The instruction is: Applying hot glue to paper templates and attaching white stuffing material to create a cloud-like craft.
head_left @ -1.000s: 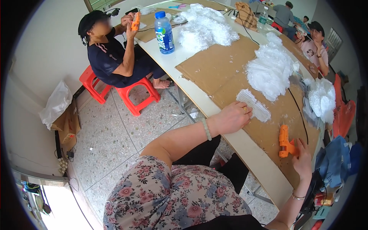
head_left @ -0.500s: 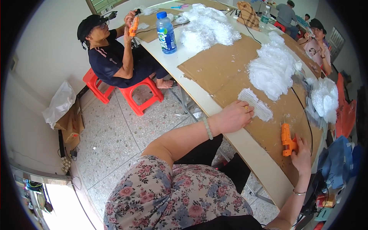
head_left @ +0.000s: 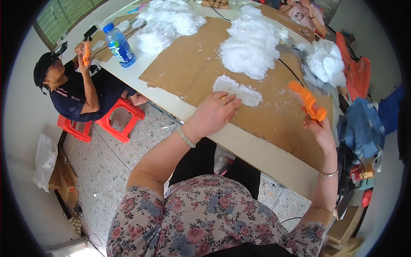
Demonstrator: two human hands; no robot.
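My right hand point(head_left: 317, 128) is closed round the handle of an orange hot glue gun point(head_left: 309, 102), lifted over the right part of the cardboard. At the near edge of the board, my left hand point(head_left: 214, 112) rests with fingertips against a ragged white padded strip point(head_left: 238, 91). The strip lies flat on the brown cardboard sheet point(head_left: 188, 68); whether the fingers pinch its edge is hard to see. Behind the strip is a heap of fluffy white fibre point(head_left: 248, 45).
More white fibre point(head_left: 167, 25) lies at the back left, beside a blue-capped drink bottle point(head_left: 120, 46). Another white clump point(head_left: 326, 62) sits at the right. A black cord point(head_left: 291, 73) crosses there. On a red stool point(head_left: 122, 120), a co-worker point(head_left: 70, 85) holds another orange glue gun.
My right hand has picked the orange glue gun up off the cardboard and raised it. My left hand stays by the white strip. The whole view has shifted.
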